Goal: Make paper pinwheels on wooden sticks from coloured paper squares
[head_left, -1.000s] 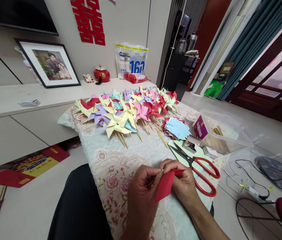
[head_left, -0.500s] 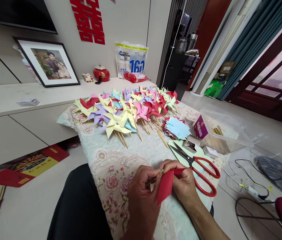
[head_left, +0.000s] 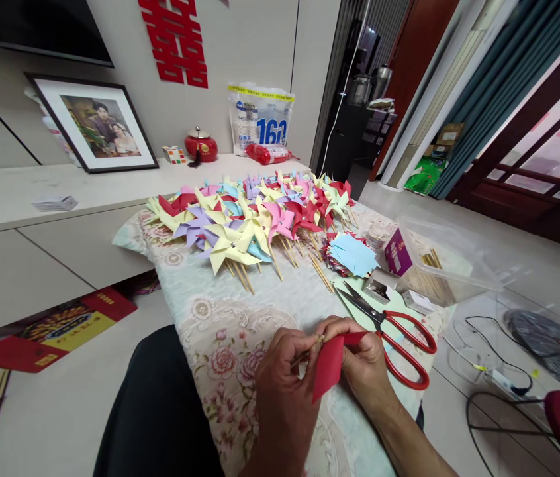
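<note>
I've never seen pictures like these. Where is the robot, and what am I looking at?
There is no robot here: these are a person's own bare hands. Every picture comes from one camera worn on the head, looking forward and down.

On the flowered cloth lie many paper pinwheels on sticks, a pile of cut paper, red-handled scissors and a clear plastic box holding more sticks.

The left hand pinches a thin stick, mostly hidden by the fingers. The right hand holds a piece of red paper at the stick's tip.
</note>
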The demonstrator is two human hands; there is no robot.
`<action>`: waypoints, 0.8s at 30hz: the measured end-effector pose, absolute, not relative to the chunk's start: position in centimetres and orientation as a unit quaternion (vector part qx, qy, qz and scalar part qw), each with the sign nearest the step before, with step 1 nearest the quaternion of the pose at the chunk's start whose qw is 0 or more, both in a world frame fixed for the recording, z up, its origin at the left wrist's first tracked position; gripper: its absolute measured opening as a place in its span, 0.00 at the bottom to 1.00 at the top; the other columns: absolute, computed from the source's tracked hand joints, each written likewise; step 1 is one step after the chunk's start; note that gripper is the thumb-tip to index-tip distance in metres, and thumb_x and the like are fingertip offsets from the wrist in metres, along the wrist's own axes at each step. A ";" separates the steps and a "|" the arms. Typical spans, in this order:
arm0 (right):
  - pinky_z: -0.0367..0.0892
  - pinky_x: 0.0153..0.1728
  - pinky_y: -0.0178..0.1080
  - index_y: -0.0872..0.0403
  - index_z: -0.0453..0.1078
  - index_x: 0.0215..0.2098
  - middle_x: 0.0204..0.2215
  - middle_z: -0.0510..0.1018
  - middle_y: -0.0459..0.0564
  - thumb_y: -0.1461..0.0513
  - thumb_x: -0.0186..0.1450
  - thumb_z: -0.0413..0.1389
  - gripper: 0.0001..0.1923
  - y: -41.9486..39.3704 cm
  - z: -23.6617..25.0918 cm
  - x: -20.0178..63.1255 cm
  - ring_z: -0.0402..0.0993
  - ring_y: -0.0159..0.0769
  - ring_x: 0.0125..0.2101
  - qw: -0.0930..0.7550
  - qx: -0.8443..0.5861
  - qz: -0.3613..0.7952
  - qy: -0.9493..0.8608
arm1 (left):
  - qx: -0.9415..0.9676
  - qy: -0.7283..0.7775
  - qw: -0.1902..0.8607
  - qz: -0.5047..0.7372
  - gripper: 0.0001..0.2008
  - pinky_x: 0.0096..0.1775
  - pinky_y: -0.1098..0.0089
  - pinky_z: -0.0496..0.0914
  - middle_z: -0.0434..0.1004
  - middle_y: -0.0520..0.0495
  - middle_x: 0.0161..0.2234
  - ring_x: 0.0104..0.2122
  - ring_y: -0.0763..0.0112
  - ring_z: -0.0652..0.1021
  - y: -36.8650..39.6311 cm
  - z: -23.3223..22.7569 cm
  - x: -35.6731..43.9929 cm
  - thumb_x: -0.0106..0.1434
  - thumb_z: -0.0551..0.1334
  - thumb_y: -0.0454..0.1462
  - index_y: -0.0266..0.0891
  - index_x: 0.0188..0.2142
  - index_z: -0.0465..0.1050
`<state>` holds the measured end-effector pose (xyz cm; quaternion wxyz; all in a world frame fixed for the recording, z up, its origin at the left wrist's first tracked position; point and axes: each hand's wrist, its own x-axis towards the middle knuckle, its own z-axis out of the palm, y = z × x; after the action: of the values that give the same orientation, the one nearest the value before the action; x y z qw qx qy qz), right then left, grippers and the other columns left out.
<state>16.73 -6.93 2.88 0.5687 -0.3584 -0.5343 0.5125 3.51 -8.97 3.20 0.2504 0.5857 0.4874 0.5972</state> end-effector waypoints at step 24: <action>0.71 0.37 0.36 0.46 0.79 0.41 0.34 0.81 0.47 0.60 0.65 0.63 0.06 -6.6 2.1 16.8 0.76 0.36 0.34 0.580 -0.383 0.473 -0.542 | 0.622 0.492 0.231 0.563 0.07 0.33 0.72 0.71 0.76 0.51 0.29 0.30 0.71 0.77 -9.0 4.1 3.1 0.63 0.61 0.28 0.40 0.33 0.74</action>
<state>16.81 -6.63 2.15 0.5797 -0.3831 -0.5418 0.4728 3.08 -8.97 4.06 0.2305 0.6222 0.4923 0.5634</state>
